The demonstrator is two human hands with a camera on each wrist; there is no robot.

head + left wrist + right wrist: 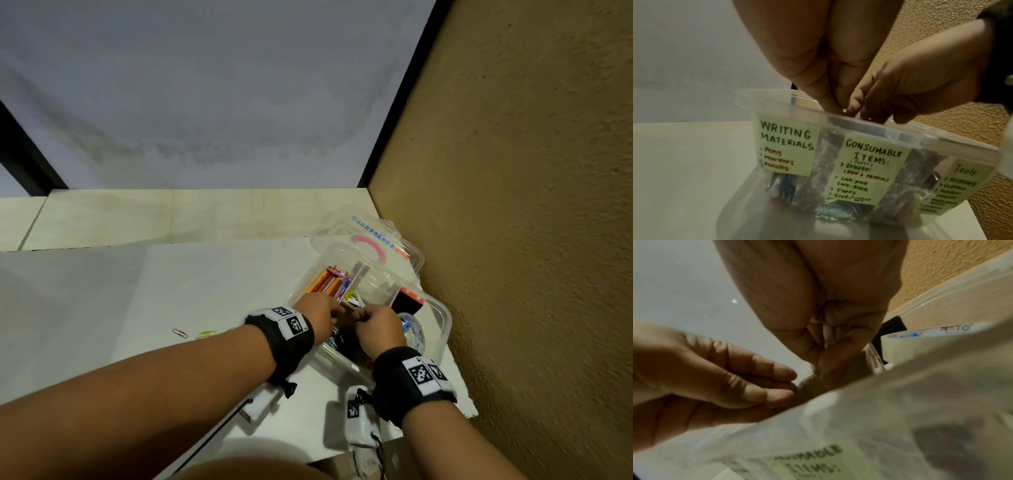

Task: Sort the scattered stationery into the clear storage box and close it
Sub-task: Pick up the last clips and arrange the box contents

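Fingers of both hands bunched, grasp unclear, inside box labelled "WRITING MATERIALS", "CONSUMABLE ITEMS", "Tools".

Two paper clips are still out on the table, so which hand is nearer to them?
Left. The left hand is over the box's near-left part, on the paper clips' side; the right hand is beyond it, farther away.

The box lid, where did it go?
In the head view the lid lies open behind the clear box, on the far side from both hands, close to the brown wall on the right.
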